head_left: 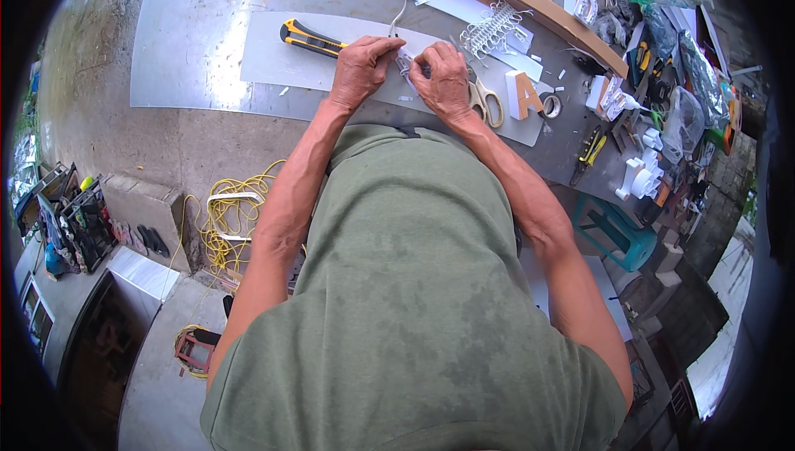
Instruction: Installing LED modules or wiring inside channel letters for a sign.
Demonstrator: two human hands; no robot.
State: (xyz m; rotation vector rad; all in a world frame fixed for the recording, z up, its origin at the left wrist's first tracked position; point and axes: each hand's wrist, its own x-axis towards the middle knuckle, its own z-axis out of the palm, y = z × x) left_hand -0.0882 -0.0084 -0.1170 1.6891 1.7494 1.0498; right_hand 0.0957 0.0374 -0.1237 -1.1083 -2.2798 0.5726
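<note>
My left hand (362, 72) is closed in a pinch at the end of a thin white cable (403, 5) that runs down from the far side of the table. Close beside it, my right hand (442, 80) has its fingers curled together; what they hold is hidden. Between the hands shows a small pale, wire-like piece (405, 62), too small to name. A yellow and black utility knife (311, 38) lies left of my left hand. Scissors with beige handles (487, 106) lie just right of my right hand. Beyond them sits a tangled bundle of white wires (495, 30).
A white letter block with a tan face (523, 95) and a tape roll (550, 106) are at the right. Pliers (591, 149) and plastic bags (682, 124) crowd the table's right end. A long brown bar (530, 5) borders the far side. Yellow cord (222, 223) lies below left; a green stool (621, 236) stands below right.
</note>
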